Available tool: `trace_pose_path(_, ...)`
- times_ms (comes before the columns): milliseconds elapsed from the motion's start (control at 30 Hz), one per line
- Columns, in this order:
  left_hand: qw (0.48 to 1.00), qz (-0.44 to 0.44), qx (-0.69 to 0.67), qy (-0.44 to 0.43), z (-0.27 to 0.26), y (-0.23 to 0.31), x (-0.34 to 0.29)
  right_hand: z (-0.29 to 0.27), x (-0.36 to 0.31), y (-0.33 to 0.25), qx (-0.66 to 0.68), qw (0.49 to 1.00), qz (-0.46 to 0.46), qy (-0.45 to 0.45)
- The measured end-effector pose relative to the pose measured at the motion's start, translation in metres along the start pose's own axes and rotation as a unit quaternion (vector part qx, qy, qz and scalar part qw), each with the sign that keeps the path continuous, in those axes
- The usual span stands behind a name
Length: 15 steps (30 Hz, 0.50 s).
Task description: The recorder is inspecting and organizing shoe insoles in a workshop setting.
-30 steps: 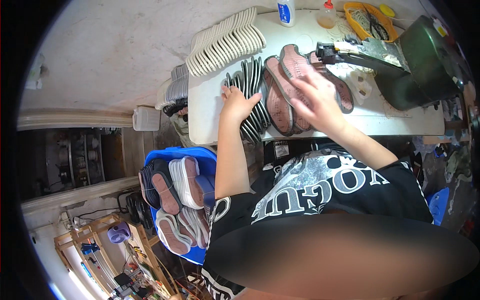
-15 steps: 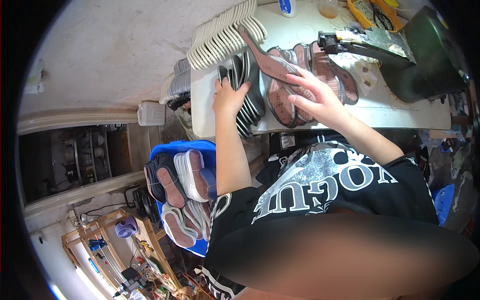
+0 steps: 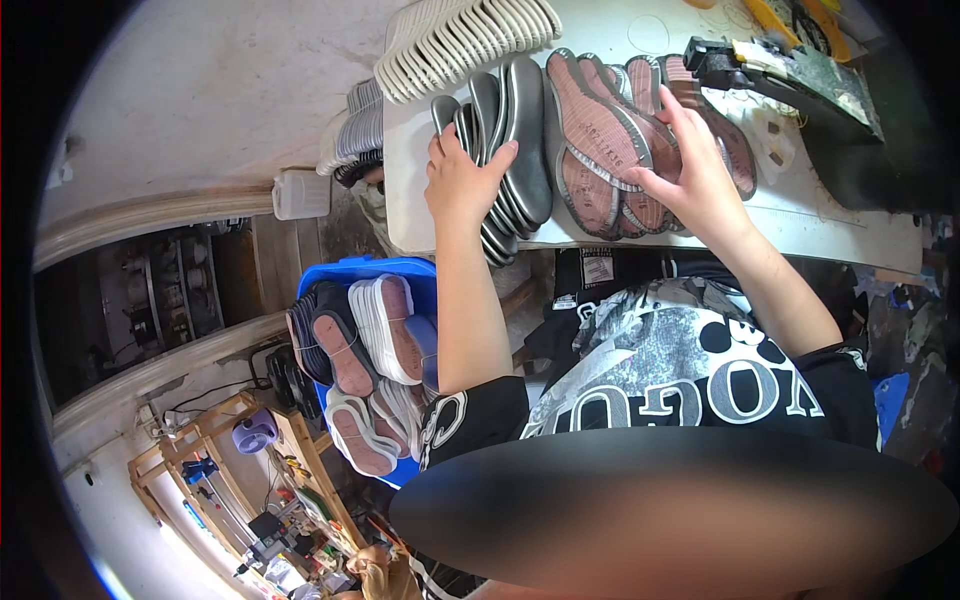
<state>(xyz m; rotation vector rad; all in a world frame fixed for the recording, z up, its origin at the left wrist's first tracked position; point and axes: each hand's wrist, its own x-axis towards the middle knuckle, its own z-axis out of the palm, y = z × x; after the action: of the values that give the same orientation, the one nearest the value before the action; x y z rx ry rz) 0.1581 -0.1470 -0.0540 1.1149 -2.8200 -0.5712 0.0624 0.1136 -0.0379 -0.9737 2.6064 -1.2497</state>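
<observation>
My left hand spans a leaning stack of black insoles on the white table, its thumb on the right side and its fingers on the left. To the right lies a pile of insoles with pinkish-brown undersides and dark rims; a long one rests on top. Over that pile's right part is my right hand, thumb and fingers spread apart. Its thumb tip meets the edge of the top insole, and its fingertips reach the insoles farther back. Nothing is lifted in it.
Cream soles stand in a row at the table's back left. A dark green machine with an arm juts in from the right. Below left, a blue bin holds bundled soles. A white jug stands by the wall.
The insole my right hand held tilted is no longer raised. A broad black insole now shows at the right of the stack, and my right hand has moved right over the pink-brown pile.
</observation>
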Motion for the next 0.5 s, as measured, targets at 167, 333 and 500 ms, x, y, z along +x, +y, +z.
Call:
trace_pose_path(167, 1.000, 0.006, -0.005, -0.019, 0.001, -0.001, 0.004, 0.015, 0.010, -0.027, 0.204, 0.974, 0.016, -0.100)
trace_pose_path(333, 1.000, -0.006, 0.007, -0.013, -0.003, 0.000, 0.002, 0.068, 0.002, -0.048, 0.008, 0.990, -0.101, -0.099)
trace_pose_path(500, 0.999, -0.004, 0.018, -0.040, -0.005, 0.001, -0.001, 0.057, 0.014, -0.068, -0.165, 0.966, -0.127, -0.154)
